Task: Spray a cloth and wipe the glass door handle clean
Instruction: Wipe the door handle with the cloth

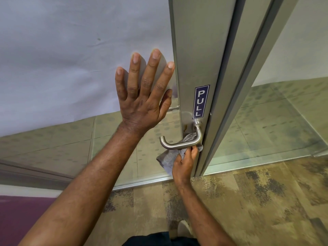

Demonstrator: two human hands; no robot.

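now our right fingers (192, 150) pinch the grey cloth (168, 158) and press it up under the handle (182, 143), near its bend by the frame (198, 68). our left hand (142, 96) lies flat on the glass (62, 59), fingers spread, holding nothing. we judge the wiping under way; next we draw the cloth along the bar toward its free end.

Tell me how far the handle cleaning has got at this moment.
Done: no spray bottle is in view and the grey cloth is already at the door, so spraying looks finished. In hand: the right hand presses the cloth under the metal handle while the left hand lies flat on the glass. Left: finishing the wipe.
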